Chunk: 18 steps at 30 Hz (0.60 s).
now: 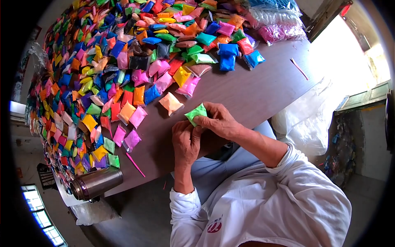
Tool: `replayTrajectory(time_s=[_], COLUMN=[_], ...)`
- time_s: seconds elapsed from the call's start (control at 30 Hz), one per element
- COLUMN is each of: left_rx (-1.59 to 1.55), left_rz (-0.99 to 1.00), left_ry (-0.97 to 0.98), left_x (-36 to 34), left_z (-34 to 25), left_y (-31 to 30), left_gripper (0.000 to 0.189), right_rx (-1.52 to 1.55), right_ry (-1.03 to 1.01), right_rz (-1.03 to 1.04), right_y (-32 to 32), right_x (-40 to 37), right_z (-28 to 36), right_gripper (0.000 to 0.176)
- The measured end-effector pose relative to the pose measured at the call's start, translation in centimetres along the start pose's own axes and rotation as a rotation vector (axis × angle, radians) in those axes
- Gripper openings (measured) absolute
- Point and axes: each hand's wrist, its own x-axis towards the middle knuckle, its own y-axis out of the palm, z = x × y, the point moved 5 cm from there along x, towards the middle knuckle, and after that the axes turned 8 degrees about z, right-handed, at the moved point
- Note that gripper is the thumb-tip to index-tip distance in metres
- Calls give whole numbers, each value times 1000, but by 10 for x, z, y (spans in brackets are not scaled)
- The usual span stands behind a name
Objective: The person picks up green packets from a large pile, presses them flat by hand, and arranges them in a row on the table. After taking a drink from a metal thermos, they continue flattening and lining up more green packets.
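Note:
A small bright green sealed packet is held up just over the near edge of the table. My right hand pinches it from the right, thumb on its face. From below and left, my left hand closes on its lower edge with curled fingers; part of that grip is hidden. Beyond the hands lies a peach packet, with a pink packet and a yellow packet farther back on the table.
A large pile of colourful packets covers the table's left and far side. Bundled bags stand at the far right. A steel flask lies on its side at the near left. One pink strip lies beside it; clear plastic hangs at right.

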Motion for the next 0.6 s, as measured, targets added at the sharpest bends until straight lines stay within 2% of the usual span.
replayTrajectory(time_s=[0.07,0.4,0.6], left_rx=[5,-34,-11], left_rz=[51,0,50], left_ry=[-33,-25,-58], left_x=[0,0,0], left_z=[1,3,4], left_y=[1,0,1], left_gripper=[33,32,30], right_rx=[-8,-34,-98], right_ry=[-27,-35,-57], right_rz=[-17,-45,-73], right_y=[-1,0,-3], right_x=[0,0,-2], right_z=[0,1,1], right_gripper=[30,28,27])
